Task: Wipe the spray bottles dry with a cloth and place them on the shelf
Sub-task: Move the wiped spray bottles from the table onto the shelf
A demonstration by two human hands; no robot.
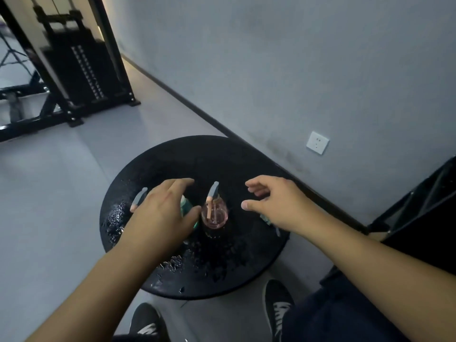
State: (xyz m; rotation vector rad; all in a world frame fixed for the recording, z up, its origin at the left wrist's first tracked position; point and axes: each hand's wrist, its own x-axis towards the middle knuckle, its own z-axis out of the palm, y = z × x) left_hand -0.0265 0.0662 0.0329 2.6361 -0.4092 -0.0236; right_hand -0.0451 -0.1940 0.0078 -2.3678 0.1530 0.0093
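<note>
A pink spray bottle with a grey trigger head stands upright at the middle of the round black table. To its left my left hand hovers with fingers spread over a teal spray bottle, mostly hiding it. A grey trigger head pokes out left of that hand. My right hand is open to the right of the pink bottle, apart from it. Beneath its wrist a third teal bottle is largely hidden. No cloth is visible.
Water droplets cover the table's left and front parts. A grey wall with a white socket runs behind. A black weight machine stands at the far left. A black frame sits at the right. My shoes are below the table.
</note>
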